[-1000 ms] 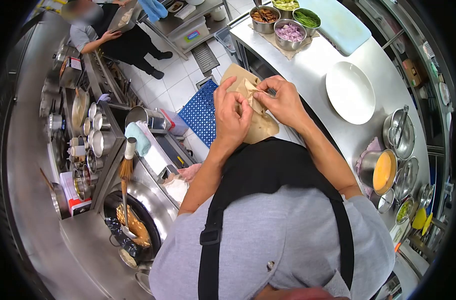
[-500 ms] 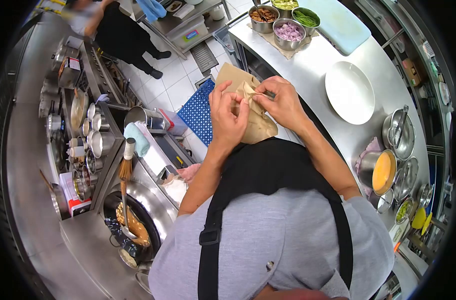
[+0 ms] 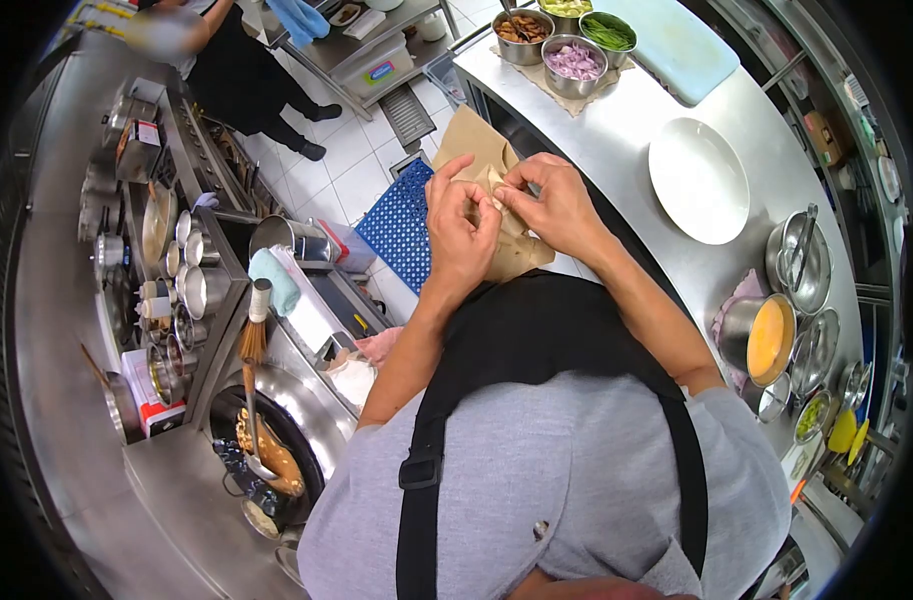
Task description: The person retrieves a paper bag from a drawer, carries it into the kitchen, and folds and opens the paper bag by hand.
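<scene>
A creased piece of brown paper (image 3: 472,138) is held up in front of my black apron. My left hand (image 3: 460,228) pinches its left side between thumb and a finger, the other fingers curled or raised. Opposite it, my right hand (image 3: 556,208) pinches a fold of the same paper, fingertips close to those of the left. The paper's lower part hangs down to the apron. Whether anything is inside the folds is hidden.
On the steel counter (image 3: 616,150) at right stand a white plate (image 3: 698,182), a bowl of chopped purple onion (image 3: 574,62) and a pot of yellow liquid (image 3: 761,335). At left is a wok (image 3: 316,440) with a ladle. Another person (image 3: 238,75) stands at the far left.
Both hands keep pinching the paper, with slight finger shifts. The paper's lower part shows less than before. At the upper left, the other person has moved slightly.
</scene>
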Tool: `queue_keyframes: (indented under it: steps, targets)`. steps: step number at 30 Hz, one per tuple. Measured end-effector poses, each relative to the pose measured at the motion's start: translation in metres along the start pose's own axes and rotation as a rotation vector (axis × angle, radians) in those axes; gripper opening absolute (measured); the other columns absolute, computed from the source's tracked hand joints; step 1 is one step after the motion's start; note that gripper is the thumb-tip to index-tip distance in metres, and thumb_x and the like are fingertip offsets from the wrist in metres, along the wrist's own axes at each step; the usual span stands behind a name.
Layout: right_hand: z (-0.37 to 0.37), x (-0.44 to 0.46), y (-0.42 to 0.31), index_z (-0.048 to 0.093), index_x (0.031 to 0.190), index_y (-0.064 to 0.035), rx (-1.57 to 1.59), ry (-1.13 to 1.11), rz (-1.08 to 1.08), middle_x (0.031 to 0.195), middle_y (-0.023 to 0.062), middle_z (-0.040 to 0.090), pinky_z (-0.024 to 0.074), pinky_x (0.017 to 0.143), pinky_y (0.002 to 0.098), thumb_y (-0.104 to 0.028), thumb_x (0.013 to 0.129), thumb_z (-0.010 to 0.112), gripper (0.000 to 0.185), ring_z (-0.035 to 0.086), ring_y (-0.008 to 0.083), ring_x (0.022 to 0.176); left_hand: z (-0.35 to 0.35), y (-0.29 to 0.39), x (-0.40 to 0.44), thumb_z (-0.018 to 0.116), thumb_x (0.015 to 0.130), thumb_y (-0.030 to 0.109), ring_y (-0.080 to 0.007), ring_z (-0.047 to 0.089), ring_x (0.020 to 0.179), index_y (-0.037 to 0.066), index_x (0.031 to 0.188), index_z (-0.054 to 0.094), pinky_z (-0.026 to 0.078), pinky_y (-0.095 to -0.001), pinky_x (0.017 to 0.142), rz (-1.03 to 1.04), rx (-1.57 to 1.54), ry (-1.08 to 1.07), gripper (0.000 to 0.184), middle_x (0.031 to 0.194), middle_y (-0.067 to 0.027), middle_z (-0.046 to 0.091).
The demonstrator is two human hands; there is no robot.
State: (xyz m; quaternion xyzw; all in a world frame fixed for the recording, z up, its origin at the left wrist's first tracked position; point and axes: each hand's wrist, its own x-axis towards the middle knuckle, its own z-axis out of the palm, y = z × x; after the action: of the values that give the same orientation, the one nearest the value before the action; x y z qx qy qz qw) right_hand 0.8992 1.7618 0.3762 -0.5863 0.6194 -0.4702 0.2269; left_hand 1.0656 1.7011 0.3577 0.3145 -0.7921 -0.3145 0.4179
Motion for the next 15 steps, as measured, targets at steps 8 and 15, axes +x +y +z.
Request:
queue_keyframes:
  steps: [8,15]
  targets:
    - [-0.005,-0.003,0.010,0.071,0.087,0.0003,-0.066,0.023,-0.082,0.085,0.0134,0.069,0.0486,0.085,0.0411,-0.017,0.085,0.078,0.019,0.063,0.0293,0.086,0.000,0.006,-0.004,0.063,0.089,0.002,-0.0276,0.059,0.112,0.001,0.088,0.058,0.050,-0.0372,0.091,-0.275,-0.227,-0.046,0.005,0.134,-0.0207,0.058]
    - [-0.007,0.002,0.012,0.072,0.084,0.0005,-0.018,0.051,0.024,0.079,0.0140,0.069,0.0480,0.089,0.0432,-0.022,0.085,0.076,0.023,0.064,0.0315,0.082,-0.007,-0.007,0.000,0.067,0.092,0.006,-0.0315,0.057,0.114,0.001,0.091,0.060,0.046,-0.0412,0.098,-0.078,-0.032,-0.044,0.009,0.133,-0.0201,0.058]
